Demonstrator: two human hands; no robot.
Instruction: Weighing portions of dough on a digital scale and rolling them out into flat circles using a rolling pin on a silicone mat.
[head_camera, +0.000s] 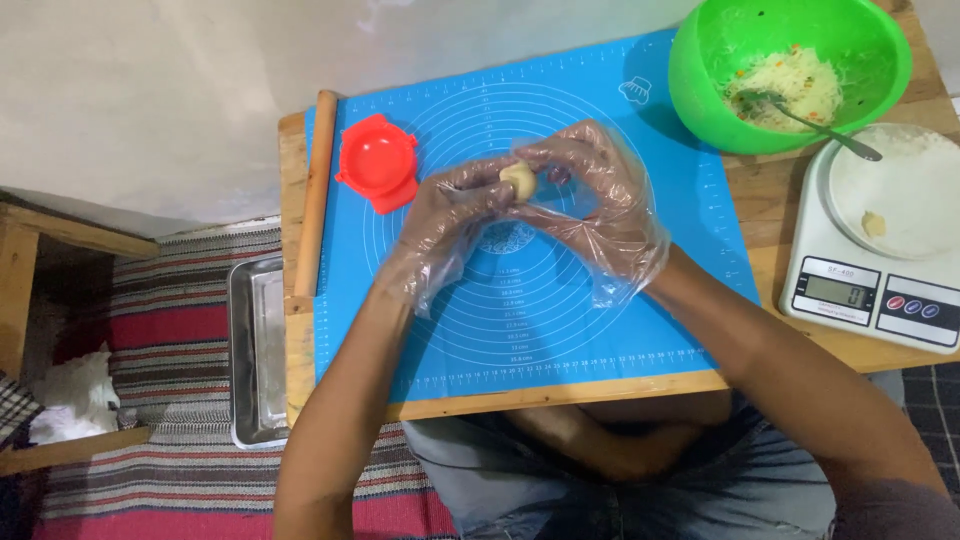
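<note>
Thin, crinkled clear plastic gloves on left hand (450, 215) and right hand (590, 200) — soft matt dough ball (518, 181) between. Smooth blue silicone-looking mat (560, 330) on bare wood table (292, 200); glossy plastic bowl (700, 90) (green), dull metal tray (245, 350).

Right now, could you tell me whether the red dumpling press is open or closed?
Open: the red dumpling press lies flat on the blue mat, round cup facing up, empty.

A low wooden table (760, 340) carries a blue mat (560, 320), rolling pin (313, 190), green bowl (700, 90) and scale (840, 290).
</note>
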